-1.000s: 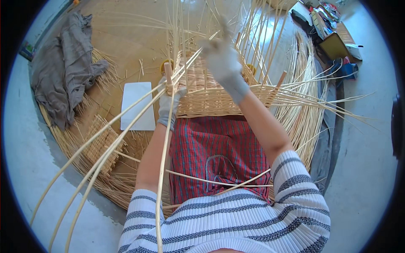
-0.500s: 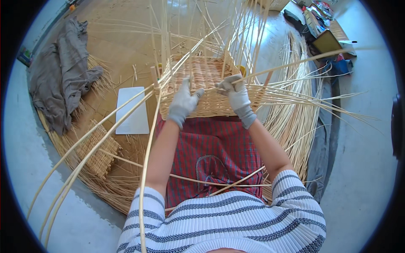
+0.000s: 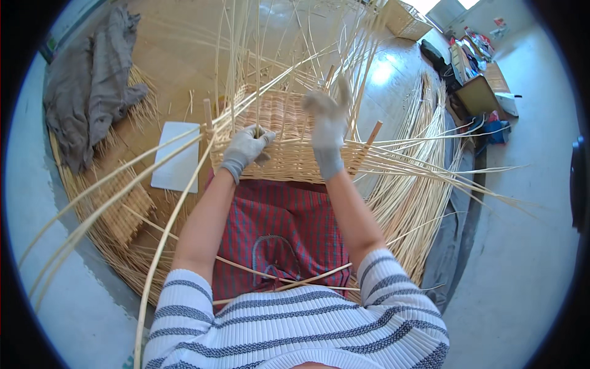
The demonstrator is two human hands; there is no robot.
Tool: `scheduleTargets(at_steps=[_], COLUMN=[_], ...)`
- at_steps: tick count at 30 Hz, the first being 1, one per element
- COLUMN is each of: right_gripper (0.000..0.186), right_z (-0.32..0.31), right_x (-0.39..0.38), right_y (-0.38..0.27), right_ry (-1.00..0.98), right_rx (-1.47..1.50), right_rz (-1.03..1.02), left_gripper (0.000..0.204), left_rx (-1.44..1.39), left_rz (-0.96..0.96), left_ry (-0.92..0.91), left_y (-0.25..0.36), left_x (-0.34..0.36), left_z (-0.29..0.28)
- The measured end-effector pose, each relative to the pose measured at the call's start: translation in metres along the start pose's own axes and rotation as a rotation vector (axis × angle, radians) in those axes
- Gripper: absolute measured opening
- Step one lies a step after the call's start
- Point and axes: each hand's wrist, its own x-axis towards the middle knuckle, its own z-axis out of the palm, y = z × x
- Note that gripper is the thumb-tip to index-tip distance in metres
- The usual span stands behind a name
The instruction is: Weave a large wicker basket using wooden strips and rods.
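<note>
while my right hand in its pale grey-white glove (image 3: 327,129) hung blurred over the near right part of the pale rectangular woven wicker basket (image 3: 289,161), i could not tell how far its fingers were open or whether they held anything. my left hand in a matching glove (image 3: 244,149) was bent nearly closed on the basket's near rim and had hold of it; whether it also pinched an upright rod there was hard to make out. the thin pale upright rods (image 3: 258,86) ran out of view above, and a long thick pale rod (image 3: 166,232) was cut off below. the basket sat before me at the far edge of the red plaid cloth (image 3: 279,209) over my lap, open side up, its long axis running left to right, near wall facing me.
</note>
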Motion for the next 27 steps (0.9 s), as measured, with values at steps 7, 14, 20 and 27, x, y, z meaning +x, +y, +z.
scheduleTargets(at_steps=[7,14,20,27], right_gripper=[0.043,0.054,0.036,0.008], right_z=[-0.059,0.010,-0.029,-0.193], right_x=[-0.052,-0.057,-0.062,-0.049], right_y=[0.045,-0.002,0.001,0.004], right_ry=[-0.023,0.295,0.050,0.398], right_rx=[0.402,0.378,0.255,0.227], right_rz=[0.237,0.541,0.492,0.310], left_gripper=[0.037,0.039,0.020,0.022], left_rx=[-0.322,-0.144,-0.272,-0.148], left_rz=[0.123,0.286,0.183,0.494], left_ry=[0.111,0.396,0.173,0.266], left_y=[-0.005,-0.038,-0.041,0.024], left_x=[-0.003,0.034,0.023,-0.024], left_z=[0.037,0.048,0.034,0.057])
